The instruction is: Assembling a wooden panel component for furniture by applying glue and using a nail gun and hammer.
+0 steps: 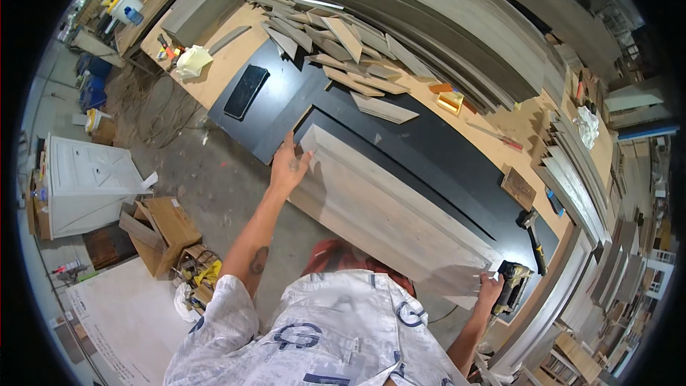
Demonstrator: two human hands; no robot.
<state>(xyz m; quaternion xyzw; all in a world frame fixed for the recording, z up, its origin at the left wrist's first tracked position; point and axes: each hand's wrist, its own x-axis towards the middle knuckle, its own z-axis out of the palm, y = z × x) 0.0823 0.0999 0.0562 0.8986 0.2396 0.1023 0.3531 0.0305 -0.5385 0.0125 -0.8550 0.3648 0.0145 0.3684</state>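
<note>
Two bare hands support a long, grey-brown wooden panel with a moulded border (386, 218), which lies along the near side of a smooth, dark, flat sheet (443, 151) and reaches out past that sheet's near edge over the floor. The left hand (289, 168) is near the dark sheet's near left edge, its fingers gripping the panel's left end with the thumb laid over the face; the right hand (489, 289), at the sheet's near right part, has its fingers curled about the opposite end, though partly hidden, so firmness cannot be told. Holding both ends probably keeps the overhanging length level and steady. The dark sheet itself rests on a pale wooden bench (529, 125), perhaps to offer a smooth surface. Loose grey and tan angled wooden strips (343, 39) are heaped across the sheet's far side, seemingly to leave its near side free; a black rectangular phone (246, 91) lies on its left part, apparently out of the panel's way. On the sheet's right part, a black-and-yellow hammer (532, 239) and a bulky black power tool (512, 286) sit just beside the right hand, presumably for easy reach
</note>
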